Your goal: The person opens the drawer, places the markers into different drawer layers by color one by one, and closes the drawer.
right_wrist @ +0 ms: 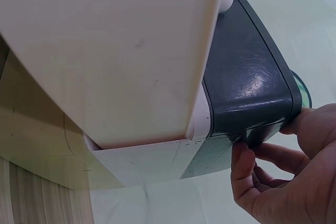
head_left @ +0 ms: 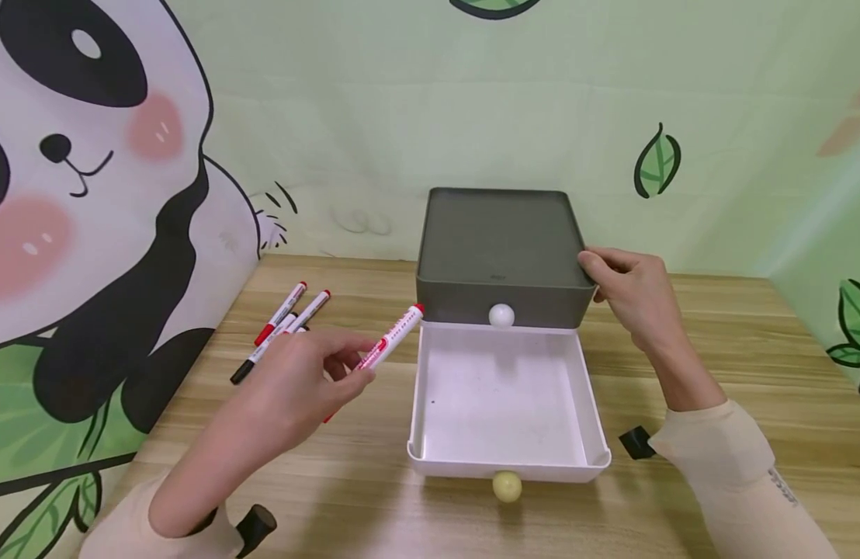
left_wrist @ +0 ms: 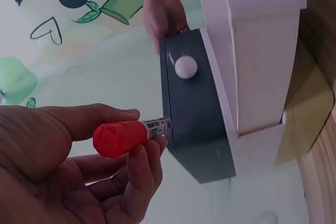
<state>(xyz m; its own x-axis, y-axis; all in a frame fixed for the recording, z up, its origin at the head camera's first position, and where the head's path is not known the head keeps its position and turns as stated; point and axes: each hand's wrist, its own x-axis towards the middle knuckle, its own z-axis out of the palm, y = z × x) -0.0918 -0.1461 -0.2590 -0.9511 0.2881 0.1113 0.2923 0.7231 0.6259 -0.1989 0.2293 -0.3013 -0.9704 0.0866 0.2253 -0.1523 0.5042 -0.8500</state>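
Observation:
My left hand [head_left: 290, 380] pinches a red marker [head_left: 397, 339] between thumb and fingers, left of the drawer box [head_left: 503, 241]. It slants up to the right. The left wrist view shows its red cap [left_wrist: 119, 139] toward the camera. The box has a dark grey upper part with a white knob [head_left: 501, 316]. Below it, a white drawer [head_left: 500, 404] with a yellow knob [head_left: 507, 487] stands pulled out, with nothing in it. My right hand [head_left: 639, 299] grips the grey part's right side, thumb on the top edge, fingers against the side wall [right_wrist: 262, 129].
Several red and black markers [head_left: 310, 310] lie on the wooden table [head_left: 360, 497] at the left, partly behind my left hand. A green cloth with a panda print [head_left: 346, 140] hangs close behind the box.

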